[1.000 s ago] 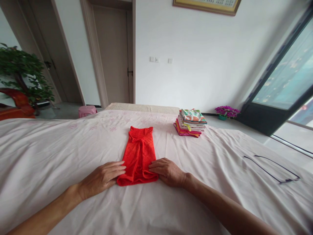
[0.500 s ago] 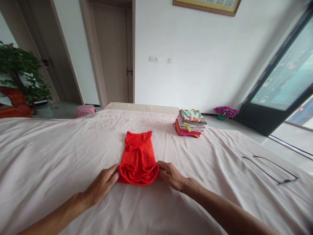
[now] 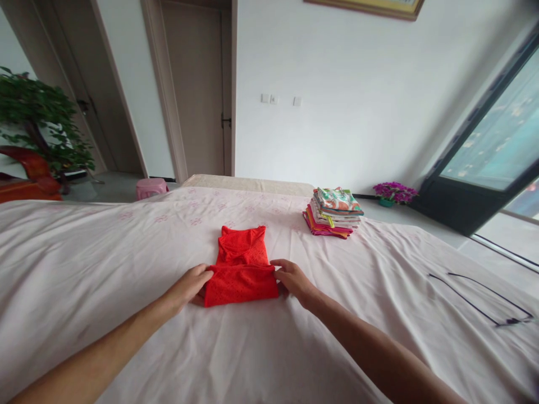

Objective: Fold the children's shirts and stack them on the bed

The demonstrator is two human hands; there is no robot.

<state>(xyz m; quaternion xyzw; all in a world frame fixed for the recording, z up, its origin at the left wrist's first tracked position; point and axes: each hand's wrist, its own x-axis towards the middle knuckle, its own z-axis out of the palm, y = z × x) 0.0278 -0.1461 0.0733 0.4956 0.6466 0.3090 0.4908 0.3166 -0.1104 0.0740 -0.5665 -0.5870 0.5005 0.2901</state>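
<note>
A red garment with a fine openwork pattern, seemingly a top (image 3: 242, 285), lies on the pale sheet (image 3: 252, 353) in front of me. Its near part is folded over toward the far end, and the far end with a curved neckline still shows. My left hand (image 3: 194, 285) pinches the left end of the folded flap between thumb and fingers. At the right end, my right hand (image 3: 293, 280) grips the same flap, its lower fingers partly hidden under the cloth.
A stack of folded clothes (image 3: 332, 213) stands on the sheet at the far right. Eyeglasses (image 3: 511, 321) lie near the right edge. Beyond the bed are a pink stool (image 3: 151, 188), a potted plant (image 3: 42, 123) and purple flowers (image 3: 394, 192).
Both hands have moved slightly away from me, carrying the near edge of the red top over. The rolled, bulging near end is now a flat folded flap.
</note>
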